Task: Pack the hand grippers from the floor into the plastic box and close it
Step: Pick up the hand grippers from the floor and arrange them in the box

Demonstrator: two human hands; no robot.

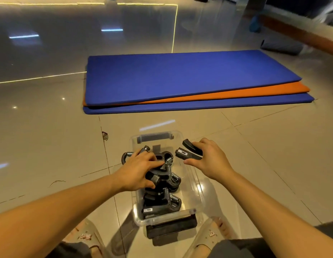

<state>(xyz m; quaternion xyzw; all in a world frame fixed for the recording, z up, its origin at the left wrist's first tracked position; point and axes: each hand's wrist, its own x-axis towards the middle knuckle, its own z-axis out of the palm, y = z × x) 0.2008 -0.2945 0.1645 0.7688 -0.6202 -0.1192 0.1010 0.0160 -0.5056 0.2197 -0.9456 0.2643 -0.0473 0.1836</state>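
Note:
A clear plastic box [191,175] stands open on the tiled floor between my feet, with several black hand grippers [162,200] piled along its left side. My left hand [137,170] rests over the pile and holds one hand gripper [127,155] whose spring sticks out past the box's left wall. Above the box's far right corner, my right hand [208,159] is shut on another black hand gripper [188,151], handles pointing left. A dark latch [171,229] hangs at the near end of the box. No lid is visible.
Stacked blue and orange exercise mats [189,81] lie on the floor beyond the box. A chipped spot [105,135] marks the tile at the left. A rolled grey mat [281,46] and a wooden bench edge [299,34] sit far right. My sandalled feet [87,237] flank the box.

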